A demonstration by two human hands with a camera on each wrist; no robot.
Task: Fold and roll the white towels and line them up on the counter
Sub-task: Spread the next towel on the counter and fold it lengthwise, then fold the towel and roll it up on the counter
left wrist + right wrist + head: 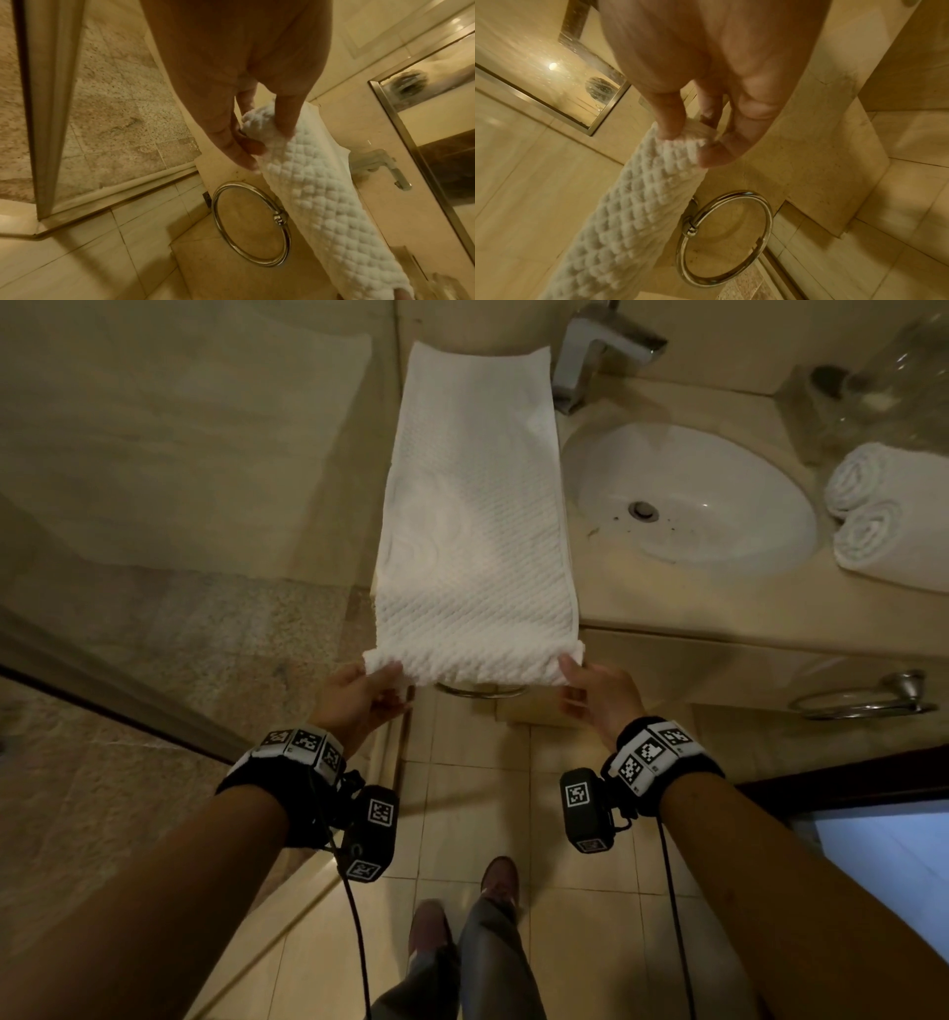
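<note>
A white waffle-textured towel (pixel 475 516) lies folded lengthwise on the counter (pixel 693 603), left of the sink, its near end hanging past the counter's front edge. My left hand (pixel 372 683) pinches the near left corner of the towel (pixel 316 192) between thumb and fingers. My right hand (pixel 577 680) pinches the near right corner of the towel (pixel 634 213) the same way. The near edge is curled into a small first turn between the two hands. Two rolled white towels (pixel 883 510) lie side by side on the counter right of the sink.
An oval white sink (pixel 719 505) with a chrome faucet (pixel 601 351) fills the counter's middle. A chrome towel ring (pixel 480 691) hangs on the cabinet front under the towel; another (pixel 862 703) hangs further right. Glassware (pixel 904 367) stands at the back right. A glass shower door (pixel 51 101) is on the left.
</note>
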